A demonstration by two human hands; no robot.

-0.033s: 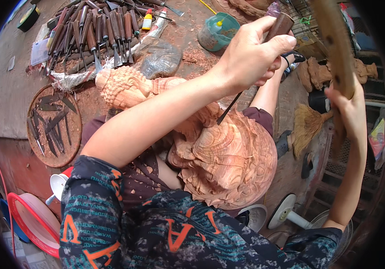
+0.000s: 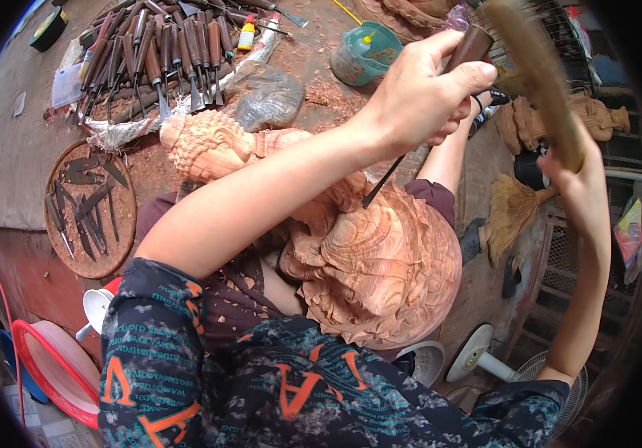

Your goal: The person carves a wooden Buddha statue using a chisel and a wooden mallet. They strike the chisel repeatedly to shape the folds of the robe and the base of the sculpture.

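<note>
A reddish wood carving (image 2: pixel 388 261) with swirling folds and a scalloped rim lies across my lap. Its knobbly, curled end (image 2: pixel 201 145) points to the left. My left hand (image 2: pixel 419 93) is closed round the dark wooden handle of a chisel (image 2: pixel 385 179), whose thin shaft slants down with its tip against the carved folds. To the right, my right hand (image 2: pixel 581 175) grips a wooden mallet (image 2: pixel 541 78). The mallet is blurred by motion, and its upper end hangs just right of the chisel handle, apart from it.
Many chisels (image 2: pixel 164 52) lie on a sack at the far left, beside a yellow glue bottle (image 2: pixel 246 33). A round tray (image 2: pixel 132 224) holds several knives. Beyond the carving stands a teal bucket (image 2: pixel 343 71). A straw broom (image 2: pixel 511 213), another carving (image 2: pixel 526 123) and a fan (image 2: pixel 560 388) are at right.
The mallet and my right hand have swung left, bringing the mallet's upper end closer to the chisel handle. My left hand, the chisel and the carving have hardly moved.
</note>
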